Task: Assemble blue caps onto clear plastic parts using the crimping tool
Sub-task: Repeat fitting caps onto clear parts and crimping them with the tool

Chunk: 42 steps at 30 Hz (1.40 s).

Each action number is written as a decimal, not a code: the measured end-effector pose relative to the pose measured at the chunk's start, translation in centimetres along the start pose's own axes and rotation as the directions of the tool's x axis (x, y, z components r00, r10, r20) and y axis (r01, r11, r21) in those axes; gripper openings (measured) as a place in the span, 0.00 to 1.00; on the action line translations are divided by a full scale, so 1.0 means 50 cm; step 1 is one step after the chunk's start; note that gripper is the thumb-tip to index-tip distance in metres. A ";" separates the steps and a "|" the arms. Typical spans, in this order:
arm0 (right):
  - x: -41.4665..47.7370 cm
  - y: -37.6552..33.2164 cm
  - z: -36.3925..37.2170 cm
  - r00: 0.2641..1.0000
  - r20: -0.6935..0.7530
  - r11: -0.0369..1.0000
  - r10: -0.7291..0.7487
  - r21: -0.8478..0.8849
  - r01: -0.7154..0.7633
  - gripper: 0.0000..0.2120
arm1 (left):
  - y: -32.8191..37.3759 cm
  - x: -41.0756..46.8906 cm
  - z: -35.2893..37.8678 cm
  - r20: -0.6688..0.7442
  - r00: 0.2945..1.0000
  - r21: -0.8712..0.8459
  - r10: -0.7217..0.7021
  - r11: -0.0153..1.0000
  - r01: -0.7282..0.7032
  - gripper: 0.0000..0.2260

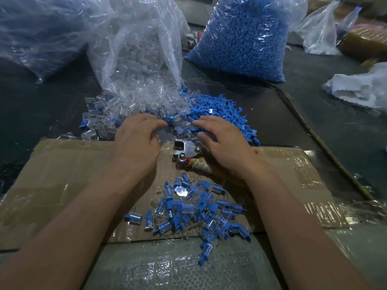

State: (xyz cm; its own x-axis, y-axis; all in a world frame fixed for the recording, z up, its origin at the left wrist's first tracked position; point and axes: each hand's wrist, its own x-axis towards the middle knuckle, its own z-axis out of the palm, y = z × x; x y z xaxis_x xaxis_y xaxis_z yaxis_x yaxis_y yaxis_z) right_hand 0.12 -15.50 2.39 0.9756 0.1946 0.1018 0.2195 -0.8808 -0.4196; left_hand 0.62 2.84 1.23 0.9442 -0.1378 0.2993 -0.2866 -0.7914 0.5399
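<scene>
– Blue caps (222, 113): location?
– Loose heap on the dark table (41, 107), right of centre, just beyond the far edge of the cardboard sheet (62, 174). A large sealed bag of blue caps (240, 38) stands behind it.
– Clear plastic parts (104, 120)?
– Spilling from an open transparent bag (136, 49) on the left. Their heap meets the blue heap in the middle, and a few blue pieces are mixed in.
– Crimping tool (186, 149)?
– Lying on the cardboard's far edge, between the two hands. Its metal head points toward the heaps, and its handle end is wrapped in pale cloth. Neither hand touches it.
– Left hand (136, 141)?
– Palm down, fingers spread and lightly bent, with the fingertips at the near edge of the mixed heap beside a blue piece. The thumb stands apart and nothing is grasped.
– Right hand (224, 141)?
– Released. It is palm down with the fingers extended over the near edge of the blue heap, holding nothing.
– Assembled pieces (194, 208)?
– A scattered pile, clear bodies with blue caps fitted, lies on the cardboard between the forearms. Some have spilled past its near edge.
</scene>
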 end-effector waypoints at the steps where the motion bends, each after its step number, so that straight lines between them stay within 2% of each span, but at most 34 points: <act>1: 0.004 -0.001 0.004 1.000 0.031 1.000 -0.003 -0.006 0.003 0.19 | 0.002 -0.001 0.003 0.011 1.000 -0.005 0.015 1.000 -0.015 0.16; 5: 0.015 0.005 0.012 0.992 0.127 0.999 0.015 -0.041 -0.010 0.19 | 0.004 -0.003 0.013 0.072 0.997 -0.026 0.042 0.999 -0.040 0.18; 9: 0.013 0.008 0.009 0.997 0.077 1.000 0.008 0.012 -0.009 0.16 | 0.001 0.001 0.023 0.135 0.989 -0.029 0.063 0.998 -0.060 0.21; 12: 0.012 0.008 0.010 1.000 0.030 0.999 0.008 0.046 -0.009 0.13 | -0.004 0.004 0.030 0.247 0.963 -0.043 0.105 0.994 -0.098 0.24; 16: 0.012 0.006 0.011 1.000 -0.020 0.998 0.011 0.067 -0.009 0.10 | -0.010 0.009 0.037 0.342 0.930 0.027 0.132 0.988 -0.150 0.23; 24: 0.010 0.003 0.011 0.997 -0.077 0.998 0.000 0.066 0.006 0.03 | -0.004 0.008 0.036 0.265 0.959 0.041 0.101 0.992 -0.116 0.19; 29: 0.003 0.008 0.008 0.991 -0.124 0.987 0.053 0.158 -0.033 0.03 | 0.004 0.006 0.023 0.094 0.995 0.044 0.036 0.998 -0.041 0.16; 33: -0.006 0.005 0.001 0.989 -0.123 0.969 0.084 0.242 -0.052 0.05 | 0.010 -0.002 0.007 -0.056 0.998 -0.060 -0.020 0.998 0.017 0.09; 36: -0.008 0.006 -0.003 0.990 -0.099 0.968 0.099 0.240 -0.072 0.06 | 0.016 -0.007 0.003 -0.040 0.998 -0.102 -0.046 0.994 0.042 0.09; 39: -0.008 0.011 -0.001 0.991 -0.066 0.976 0.114 0.194 -0.099 0.04 | 0.017 -0.006 0.005 0.039 0.998 -0.092 -0.046 0.995 0.049 0.20; 42: -0.006 0.017 0.001 0.992 -0.020 0.981 0.122 0.152 -0.118 0.08 | 0.015 -0.003 0.010 0.095 0.995 -0.030 -0.005 1.000 0.008 0.16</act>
State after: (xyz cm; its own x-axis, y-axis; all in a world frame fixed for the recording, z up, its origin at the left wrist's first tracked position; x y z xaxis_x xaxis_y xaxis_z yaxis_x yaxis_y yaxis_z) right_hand 0.02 -16.30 1.95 0.9948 0.0770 0.0674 0.1016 -0.8214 -0.5612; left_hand 0.33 1.97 1.21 0.9567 -0.1900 0.2206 -0.2842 -0.7740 0.5659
